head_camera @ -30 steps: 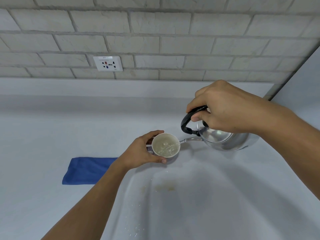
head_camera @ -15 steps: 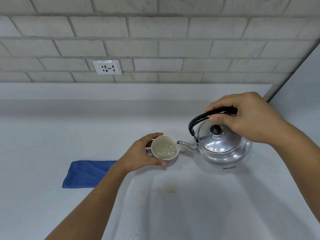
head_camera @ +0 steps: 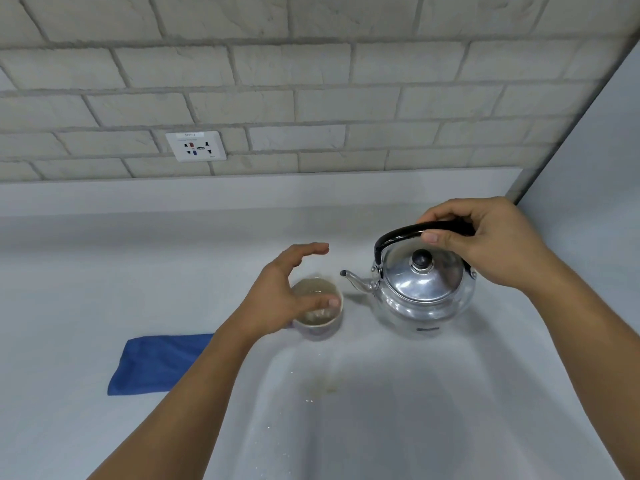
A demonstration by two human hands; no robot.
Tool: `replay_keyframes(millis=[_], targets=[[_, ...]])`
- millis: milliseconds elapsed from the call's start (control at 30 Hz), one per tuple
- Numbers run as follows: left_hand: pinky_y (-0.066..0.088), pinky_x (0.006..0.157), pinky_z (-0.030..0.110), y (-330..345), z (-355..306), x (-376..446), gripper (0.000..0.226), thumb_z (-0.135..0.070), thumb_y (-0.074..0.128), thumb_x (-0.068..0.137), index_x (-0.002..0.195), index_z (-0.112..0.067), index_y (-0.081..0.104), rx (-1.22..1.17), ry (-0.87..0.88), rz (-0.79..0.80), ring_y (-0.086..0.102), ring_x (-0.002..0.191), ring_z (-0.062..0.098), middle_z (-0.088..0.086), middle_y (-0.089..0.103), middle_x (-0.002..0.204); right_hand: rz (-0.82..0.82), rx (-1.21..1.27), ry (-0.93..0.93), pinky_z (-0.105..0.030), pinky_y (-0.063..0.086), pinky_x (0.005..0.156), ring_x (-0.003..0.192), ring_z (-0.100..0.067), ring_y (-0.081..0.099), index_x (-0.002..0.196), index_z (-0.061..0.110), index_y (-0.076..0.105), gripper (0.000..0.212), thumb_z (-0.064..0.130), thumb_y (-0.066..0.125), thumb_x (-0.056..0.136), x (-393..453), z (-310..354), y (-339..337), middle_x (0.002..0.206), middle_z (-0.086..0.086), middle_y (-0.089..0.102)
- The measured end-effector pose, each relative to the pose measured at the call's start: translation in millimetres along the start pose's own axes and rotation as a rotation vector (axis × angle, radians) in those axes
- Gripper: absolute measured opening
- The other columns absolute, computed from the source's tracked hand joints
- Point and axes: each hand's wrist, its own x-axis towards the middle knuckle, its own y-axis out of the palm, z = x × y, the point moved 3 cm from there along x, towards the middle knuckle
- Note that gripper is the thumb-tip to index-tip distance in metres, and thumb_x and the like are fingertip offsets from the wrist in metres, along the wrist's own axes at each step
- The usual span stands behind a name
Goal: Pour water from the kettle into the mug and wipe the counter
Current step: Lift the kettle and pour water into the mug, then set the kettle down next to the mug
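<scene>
A shiny steel kettle (head_camera: 424,292) with a black lid knob stands upright on the pale counter (head_camera: 104,292), spout pointing left. My right hand (head_camera: 485,244) grips its black handle from above. Just left of the spout sits a small white mug (head_camera: 320,323) holding water. My left hand (head_camera: 280,296) hovers over the mug's left side with fingers spread, holding nothing; its thumb lies across the rim. A folded blue cloth (head_camera: 156,363) lies flat on the counter to the left, partly hidden by my left forearm.
A brownish stain (head_camera: 323,386) and small water drops mark the counter in front of the mug. A brick wall with a white power socket (head_camera: 195,146) runs along the back. A grey side wall (head_camera: 595,188) closes in on the right.
The kettle was tipped with its spout at the mug; it now stands upright on the counter, farther right. My left hand has let go of the mug and opened above it.
</scene>
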Motion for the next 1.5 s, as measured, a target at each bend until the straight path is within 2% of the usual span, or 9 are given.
replay_keyframes(millis=[67,167,333,467,633,800,967,1200,1500], targets=[[0.054,0.103,0.037,7.0,-15.9,10.2,0.063,-0.052,0.087,0.075,0.132,-0.049,0.061,0.040,0.078,-0.052,0.051,0.134,0.003,-0.030,0.057,0.139,-0.019,0.005,0.010,-0.010,0.051,0.070,0.076,-0.003,0.070,0.087,0.034,0.078,0.017,0.020,0.083,0.080,4.8,-4.5,-2.4,0.082,0.014,0.077],[0.049,0.110,0.031,19.2,-36.3,29.6,0.045,-0.033,0.081,0.089,0.132,-0.032,0.067,0.049,0.179,-0.070,0.060,0.126,0.004,-0.018,0.065,0.133,-0.035,0.001,0.023,-0.005,0.046,0.069,0.075,0.002,0.068,0.088,0.031,0.077,0.016,0.020,0.084,0.079,13.7,-10.6,-5.2,0.083,0.015,0.076],[0.052,0.106,0.026,38.5,-53.5,63.4,0.038,-0.021,0.076,0.094,0.131,-0.024,0.069,0.020,0.189,-0.033,0.067,0.117,0.003,-0.013,0.071,0.129,-0.025,-0.004,0.018,-0.007,0.046,0.073,0.079,0.000,0.068,0.092,0.028,0.077,0.015,0.018,0.081,0.082,30.0,-21.4,-3.9,0.086,0.012,0.076],[0.057,0.097,0.028,45.6,-58.2,89.3,0.027,-0.010,0.072,0.096,0.121,-0.020,0.073,0.005,0.160,-0.061,0.072,0.106,0.008,-0.006,0.078,0.113,-0.016,0.031,0.020,-0.005,0.042,0.069,0.073,0.005,0.065,0.092,0.032,0.074,0.019,0.014,0.077,0.086,44.5,-35.0,-1.5,0.079,0.022,0.073],[0.059,0.094,0.032,47.6,-56.7,113.4,0.022,-0.011,0.076,0.093,0.112,-0.022,0.076,0.073,0.140,-0.081,0.074,0.099,0.012,-0.008,0.077,0.103,-0.004,0.067,0.044,-0.009,0.045,0.074,0.080,0.002,0.067,0.093,0.036,0.073,0.023,0.013,0.074,0.088,57.5,-52.1,3.2,0.084,0.022,0.074],[0.054,0.086,0.022,53.1,-48.6,128.7,0.022,-0.011,0.077,0.092,0.111,-0.023,0.075,0.172,0.130,-0.073,0.073,0.099,0.012,-0.006,0.076,0.106,-0.004,0.074,0.086,-0.021,0.051,0.083,0.094,-0.012,0.070,0.096,0.032,0.075,0.020,0.013,0.073,0.089,67.6,-67.0,9.1,0.097,0.008,0.077],[0.045,0.078,0.007,57.3,-43.2,139.3,0.021,-0.012,0.076,0.093,0.113,-0.020,0.075,0.254,0.124,-0.067,0.072,0.098,0.013,-0.003,0.075,0.107,0.014,0.089,0.116,-0.033,0.053,0.092,0.099,-0.021,0.070,0.097,0.028,0.075,0.018,0.011,0.072,0.090,75.5,-79.7,15.1,0.099,-0.001,0.077],[0.040,0.072,0.000,57.4,-40.8,152.6,0.022,-0.011,0.075,0.093,0.114,-0.016,0.075,0.333,0.115,-0.044,0.071,0.098,0.016,0.000,0.075,0.109,0.018,0.101,0.128,-0.028,0.051,0.091,0.100,-0.018,0.069,0.096,0.028,0.074,0.018,0.011,0.072,0.090,85.3,-92.1,21.2,0.099,0.001,0.077],[0.043,0.067,0.001,62.5,-34.6,161.9,0.022,-0.008,0.072,0.095,0.116,-0.012,0.074,0.384,0.109,-0.050,0.072,0.096,0.020,0.004,0.074,0.111,0.022,0.118,0.157,-0.022,0.049,0.086,0.093,-0.009,0.068,0.098,0.028,0.075,0.017,0.013,0.072,0.090,93.2,-103.1,25.2,0.097,0.006,0.076]])
